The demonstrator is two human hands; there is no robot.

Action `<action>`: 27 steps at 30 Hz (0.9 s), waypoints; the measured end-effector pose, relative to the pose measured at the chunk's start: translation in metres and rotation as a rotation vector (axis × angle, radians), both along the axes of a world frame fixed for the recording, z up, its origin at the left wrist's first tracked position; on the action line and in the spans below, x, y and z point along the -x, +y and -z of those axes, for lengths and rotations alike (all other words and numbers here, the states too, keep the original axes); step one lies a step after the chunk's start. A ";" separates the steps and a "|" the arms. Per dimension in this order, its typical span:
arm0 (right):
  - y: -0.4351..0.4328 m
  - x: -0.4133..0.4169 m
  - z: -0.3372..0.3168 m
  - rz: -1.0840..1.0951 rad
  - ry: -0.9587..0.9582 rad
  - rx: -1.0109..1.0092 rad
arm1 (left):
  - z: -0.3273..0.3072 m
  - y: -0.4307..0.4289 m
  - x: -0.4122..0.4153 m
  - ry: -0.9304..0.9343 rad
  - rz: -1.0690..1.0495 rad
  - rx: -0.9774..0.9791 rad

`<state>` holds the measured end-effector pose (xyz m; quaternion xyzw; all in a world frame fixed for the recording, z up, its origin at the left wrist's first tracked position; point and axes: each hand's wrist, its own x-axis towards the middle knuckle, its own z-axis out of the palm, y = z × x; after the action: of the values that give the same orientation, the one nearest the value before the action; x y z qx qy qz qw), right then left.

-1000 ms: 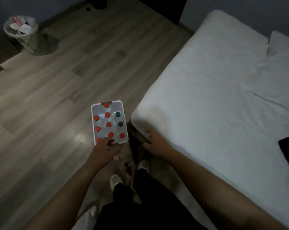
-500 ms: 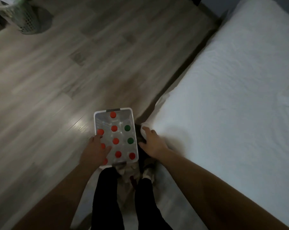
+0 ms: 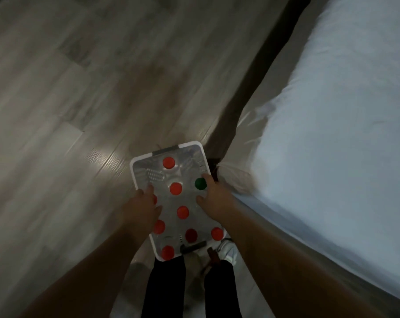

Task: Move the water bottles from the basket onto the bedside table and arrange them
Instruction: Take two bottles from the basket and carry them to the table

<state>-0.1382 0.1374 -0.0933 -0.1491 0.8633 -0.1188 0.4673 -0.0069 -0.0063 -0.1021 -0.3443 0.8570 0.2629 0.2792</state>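
Two hands of mine are down over the white basket (image 3: pixel 134 167), which sits on the wooden floor (image 3: pixel 56 88) just beside the corner of the bed (image 3: pixel 332 111). My left hand (image 3: pixel 140 208) lies over the basket's left side, fingers (image 3: pixel 149 189) loosely spread and reaching forward along the rim; it covers most of one red cap (image 3: pixel 155 199), and I cannot tell whether it grips anything beneath. My right hand (image 3: pixel 215 195) is over the right side, thumb (image 3: pixel 200 199) and fingers parted, the forefinger (image 3: pixel 206 177) curving round the far side of the green-capped bottle (image 3: pixel 200 183). Whether the fingers actually touch that bottle I cannot tell, as the picture is dim and smeared.

The water bottles stand upright inside the basket, seen from above as round caps. One red cap (image 3: pixel 168 162) is near the far end, another (image 3: pixel 176 188) sits between my hands, a third (image 3: pixel 183 212) is closer to me in the middle. Along the near end there are more: one (image 3: pixel 159 226) by my left wrist, a darker one (image 3: pixel 191 235) in shadow, one (image 3: pixel 217 233) at the right edge and one (image 3: pixel 168 252) in the near left corner. A patch of perforated basket bottom (image 3: pixel 155 175) shows bare at the far left. My dark trouser legs (image 3: pixel 167 288) and a pale shoe (image 3: pixel 229 251) are below the basket.
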 end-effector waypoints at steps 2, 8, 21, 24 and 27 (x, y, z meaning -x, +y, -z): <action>-0.003 0.000 0.009 -0.026 0.015 -0.009 | 0.010 -0.004 -0.001 0.006 0.040 0.004; -0.016 0.012 0.021 -0.147 0.085 -0.047 | 0.026 -0.008 0.002 0.079 0.088 0.019; 0.005 0.006 -0.007 -0.133 0.247 0.057 | -0.011 -0.015 -0.011 0.148 0.113 0.060; 0.015 0.005 -0.035 -0.094 0.274 0.085 | -0.045 -0.012 -0.013 0.163 0.059 0.046; 0.025 -0.002 -0.076 -0.019 0.268 0.136 | -0.094 -0.004 -0.016 0.195 0.018 0.040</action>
<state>-0.1366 0.1628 -0.0170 -0.2032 0.9065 -0.1518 0.3376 0.0090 -0.0107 -0.0080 -0.3150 0.8881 0.2756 0.1900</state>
